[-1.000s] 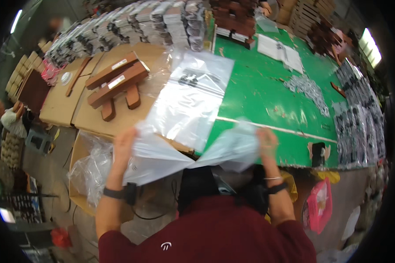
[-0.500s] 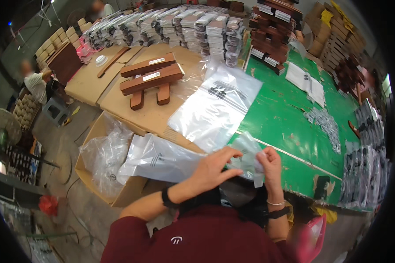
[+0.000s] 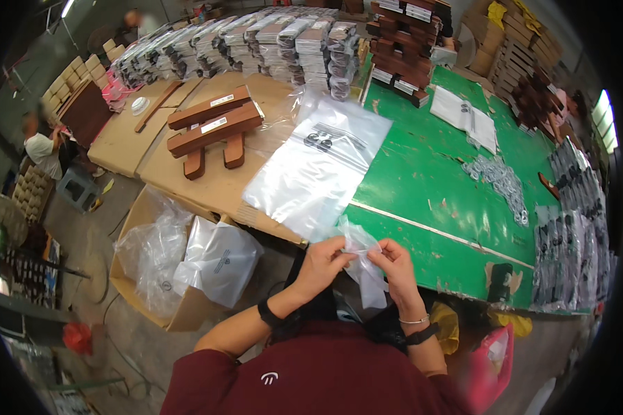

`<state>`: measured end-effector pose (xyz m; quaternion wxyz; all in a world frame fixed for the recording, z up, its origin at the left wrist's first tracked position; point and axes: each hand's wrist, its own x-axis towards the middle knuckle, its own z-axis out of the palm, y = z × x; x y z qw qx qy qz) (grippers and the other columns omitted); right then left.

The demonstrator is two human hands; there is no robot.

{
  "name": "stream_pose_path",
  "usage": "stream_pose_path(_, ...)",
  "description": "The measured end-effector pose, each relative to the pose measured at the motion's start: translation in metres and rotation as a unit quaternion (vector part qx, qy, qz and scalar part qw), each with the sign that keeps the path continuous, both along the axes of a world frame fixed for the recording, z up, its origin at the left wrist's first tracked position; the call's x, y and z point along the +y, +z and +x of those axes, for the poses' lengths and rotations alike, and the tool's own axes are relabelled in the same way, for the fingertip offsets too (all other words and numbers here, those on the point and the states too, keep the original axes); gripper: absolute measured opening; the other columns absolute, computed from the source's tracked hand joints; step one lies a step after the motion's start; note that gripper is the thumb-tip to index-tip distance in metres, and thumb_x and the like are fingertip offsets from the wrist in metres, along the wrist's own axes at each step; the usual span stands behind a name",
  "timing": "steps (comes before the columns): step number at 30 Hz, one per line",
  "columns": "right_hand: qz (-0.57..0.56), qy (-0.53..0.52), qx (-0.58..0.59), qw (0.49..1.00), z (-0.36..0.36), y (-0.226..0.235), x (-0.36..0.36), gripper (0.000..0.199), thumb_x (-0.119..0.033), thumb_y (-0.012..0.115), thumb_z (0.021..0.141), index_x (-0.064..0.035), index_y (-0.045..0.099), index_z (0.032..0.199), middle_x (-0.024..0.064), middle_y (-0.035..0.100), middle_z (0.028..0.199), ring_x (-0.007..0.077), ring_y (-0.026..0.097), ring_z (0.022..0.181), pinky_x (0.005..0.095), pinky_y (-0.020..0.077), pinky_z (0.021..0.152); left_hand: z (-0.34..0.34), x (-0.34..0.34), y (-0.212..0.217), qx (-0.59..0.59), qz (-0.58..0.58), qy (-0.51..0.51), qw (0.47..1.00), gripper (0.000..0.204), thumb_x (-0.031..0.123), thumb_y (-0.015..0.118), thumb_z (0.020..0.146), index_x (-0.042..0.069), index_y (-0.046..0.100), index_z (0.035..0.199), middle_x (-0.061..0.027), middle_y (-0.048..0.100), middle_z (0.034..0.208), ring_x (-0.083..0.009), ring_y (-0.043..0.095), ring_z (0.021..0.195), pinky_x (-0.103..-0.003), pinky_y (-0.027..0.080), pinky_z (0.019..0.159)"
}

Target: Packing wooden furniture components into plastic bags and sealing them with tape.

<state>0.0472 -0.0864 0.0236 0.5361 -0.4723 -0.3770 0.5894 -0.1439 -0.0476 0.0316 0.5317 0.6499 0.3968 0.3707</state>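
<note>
A small clear plastic bag (image 3: pixel 364 275) hangs crumpled between my hands, just off the table's near edge. My left hand (image 3: pixel 320 266) is closed on its left side, thumb against fingers. On its other side my right hand (image 3: pixel 397 271) pinches the bag's upper part. Whether anything is inside the bag I cannot tell. Just beyond my hands lies a stack of large printed clear plastic bags (image 3: pixel 304 176), spread over cardboard and the green tabletop.
An open carton (image 3: pixel 142 304) on the left holds crumpled plastic and a printed bag (image 3: pixel 221 263). Dark red wooden pieces (image 3: pixel 218 128) rest on the cardboard (image 3: pixel 159 155). On the green table (image 3: pixel 422 200) are a pile of small clear packets (image 3: pixel 498 183) and stacked wood (image 3: pixel 405 52). Wrapped bundles (image 3: pixel 567 263) stand right.
My left hand, whose fingers were apart, is now closed on the small bag. The printed bag that stretched under my left wrist has slumped into the carton. The view has shifted slightly right.
</note>
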Motion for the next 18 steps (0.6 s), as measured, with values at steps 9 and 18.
stream_pose_path(9, 0.072, -0.236, 0.063, 0.967, 0.054, -0.028, 0.043, 0.014, -0.021, 0.064, 0.1, -0.0082, 0.059, 0.103, -0.0004, 0.06, 0.094, 0.0076, 0.057, 0.085, 0.0246, 0.0475, 0.076, -0.141, 0.058, 0.032, -0.274, 0.025, 0.249, 0.929, 0.028, 0.025, 0.053, 0.106, 0.005, 0.056, 0.125, -0.0039, 0.068, 0.103, -0.0115, 0.067, 0.084, -0.026, 0.056, 0.075)
stream_pose_path(18, 0.027, -0.252, -0.117, 0.96, 0.137, -0.052, 0.022, 0.016, -0.021, 0.064, 0.1, -0.0054, 0.062, 0.103, -0.0034, 0.06, 0.084, 0.0053, 0.055, 0.075, 0.0194, 0.0428, 0.064, -0.307, 0.052, 0.032, 0.462, 0.337, 0.299, 0.764, 0.02, 0.019, 0.059, 0.098, 0.003, 0.059, 0.109, -0.0143, 0.062, 0.092, -0.0301, 0.063, 0.087, -0.039, 0.051, 0.077)
